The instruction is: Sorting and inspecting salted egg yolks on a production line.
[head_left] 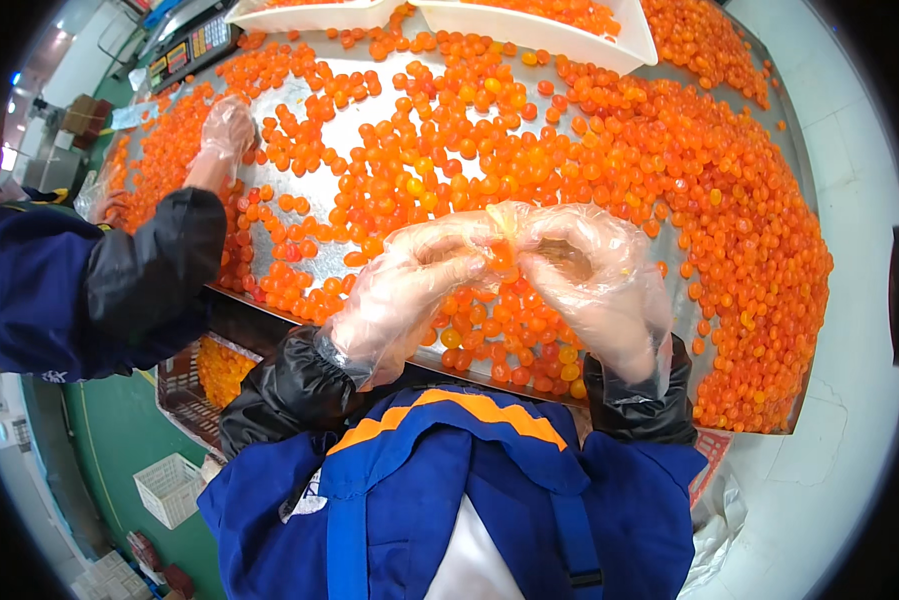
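In front of my chest, both hands meet above the metal table (314, 110), in clear plastic gloves. My left hand (404, 285) pinches an orange egg yolk (502, 258) between thumb and fingers. From the other side my right hand (604, 280) is closed, its fingertips at a thin yellowish film (509, 218) on top of the yolk. Whether the film belongs to the yolk or to the glove, I cannot tell. Many loose orange egg yolks (509, 160) lie spread beneath and around my hands, a few of them yellower.
White trays (559, 48) with more yolks stand along the far side. At the left, a co-worker's gloved hand (227, 128) reaches over the yolks. A dark scale or keypad (191, 50) sits at the far left. Crates (184, 395) stand below the near edge.
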A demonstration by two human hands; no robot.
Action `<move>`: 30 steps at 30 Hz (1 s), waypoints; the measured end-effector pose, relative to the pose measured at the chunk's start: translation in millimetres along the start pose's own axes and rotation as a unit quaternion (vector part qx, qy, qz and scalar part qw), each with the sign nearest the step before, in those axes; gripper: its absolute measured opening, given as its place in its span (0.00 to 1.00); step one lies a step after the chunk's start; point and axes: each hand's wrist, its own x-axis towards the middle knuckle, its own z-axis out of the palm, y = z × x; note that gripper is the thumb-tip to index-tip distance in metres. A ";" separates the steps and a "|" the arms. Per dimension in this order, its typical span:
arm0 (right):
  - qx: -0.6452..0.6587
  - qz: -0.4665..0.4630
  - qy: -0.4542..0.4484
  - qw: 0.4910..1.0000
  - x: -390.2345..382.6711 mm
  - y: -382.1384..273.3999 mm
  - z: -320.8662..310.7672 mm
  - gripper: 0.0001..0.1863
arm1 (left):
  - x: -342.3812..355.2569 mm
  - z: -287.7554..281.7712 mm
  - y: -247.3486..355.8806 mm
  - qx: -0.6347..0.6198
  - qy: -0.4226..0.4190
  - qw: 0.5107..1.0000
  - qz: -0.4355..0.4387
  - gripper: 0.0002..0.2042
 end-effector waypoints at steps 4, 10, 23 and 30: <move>-0.007 -0.049 -0.023 0.999 1.8 3.3 1.5 0.06 | -2.1 -2.1 -2.2 0.032 0.011 0.999 0.014 0.14; 0.004 -0.044 -0.023 0.999 1.0 2.1 6.6 0.06 | -3.9 -3.1 -6.7 0.032 0.051 0.998 0.012 0.13; -0.020 -0.018 -0.048 0.998 -3.2 3.0 8.6 0.05 | -6.6 -8.3 -8.2 0.024 0.020 0.999 -0.025 0.13; -0.038 -0.013 -0.064 0.997 -3.7 2.5 9.4 0.06 | -12.5 -6.7 -11.1 -0.031 0.091 0.987 -0.132 0.16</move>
